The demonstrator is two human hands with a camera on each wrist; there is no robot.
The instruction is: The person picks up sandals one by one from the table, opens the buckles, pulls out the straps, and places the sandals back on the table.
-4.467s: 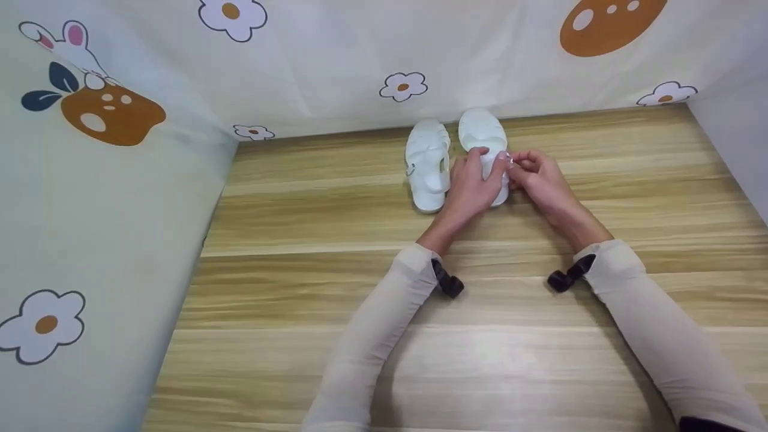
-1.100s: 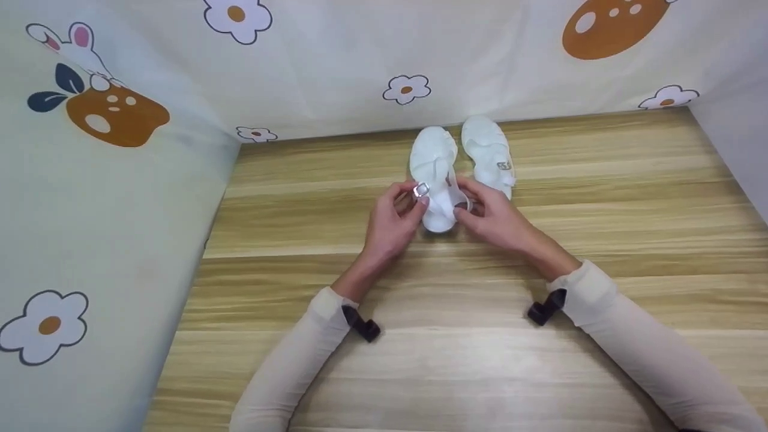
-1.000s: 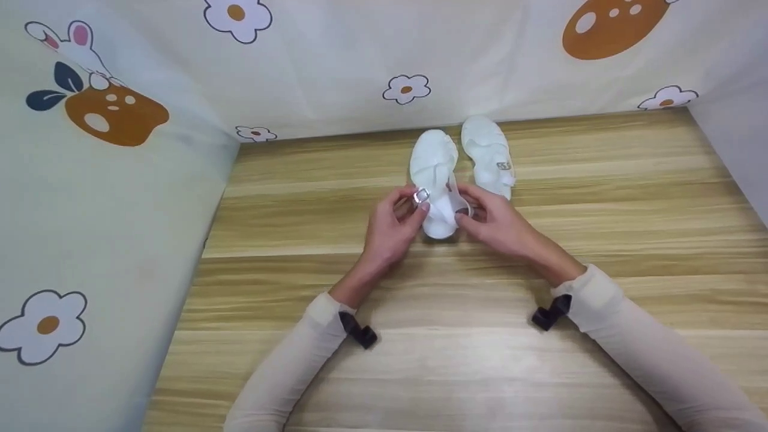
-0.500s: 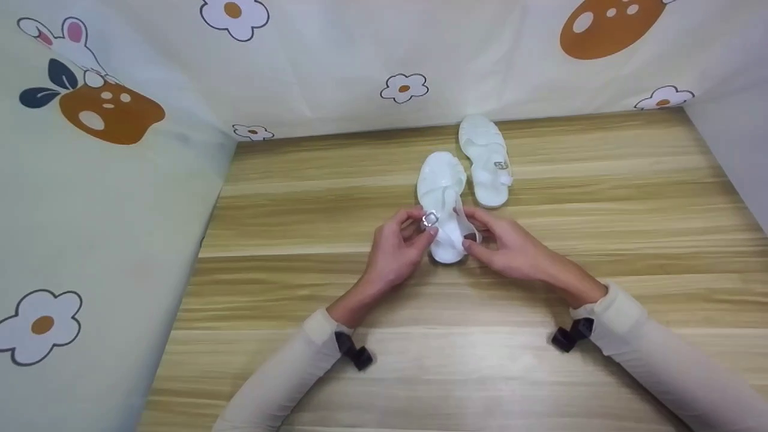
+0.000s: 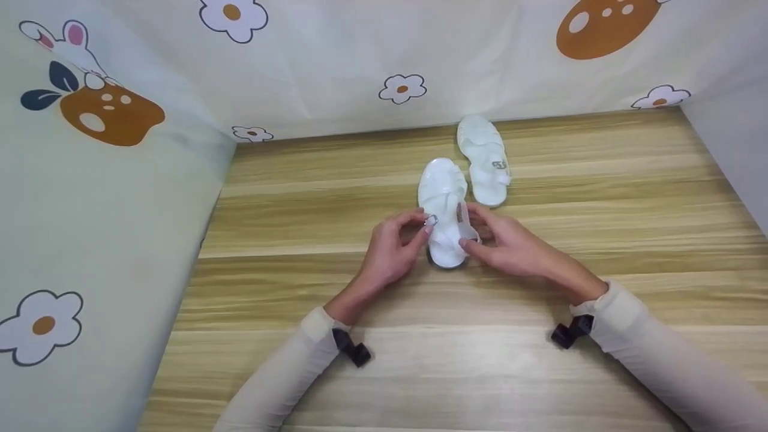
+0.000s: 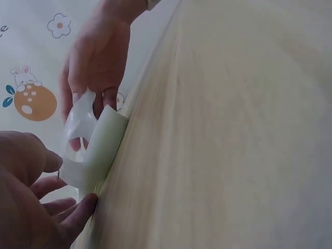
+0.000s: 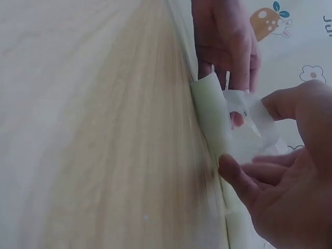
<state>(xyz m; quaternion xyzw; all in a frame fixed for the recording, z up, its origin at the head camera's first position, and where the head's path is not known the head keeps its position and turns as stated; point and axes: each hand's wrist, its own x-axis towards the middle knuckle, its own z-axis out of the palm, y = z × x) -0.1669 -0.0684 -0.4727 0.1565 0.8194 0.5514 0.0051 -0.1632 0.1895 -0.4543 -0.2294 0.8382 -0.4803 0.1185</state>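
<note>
A white sandal (image 5: 443,183) lies on the wood-look floor with its heel toward me. My left hand (image 5: 389,247) pinches the small metal buckle (image 5: 431,220) at its left side between thumb and forefinger. On the other side, my right hand (image 5: 511,245) holds the loose pale strap (image 5: 465,219), with thumb and fingers around it. Low down in the right wrist view, the sandal's heel (image 7: 211,111) stands between both hands. The matching sandal (image 5: 482,141) lies farther off to the right, near the wall, its strap across and its buckle (image 5: 499,164) on top.
A patterned wall covering (image 5: 336,66) with flowers and oranges rises behind the sandals, and another patterned side (image 5: 90,210) stands at the left. A plain pale panel (image 5: 732,132) bounds the right. Wooden floor (image 5: 288,210) surrounds the sandals.
Earlier both hands worked at the right sandal's strap. They have since moved to the left sandal and drawn it toward me, away from the wall. Lately its buckle has tilted in my left fingers.
</note>
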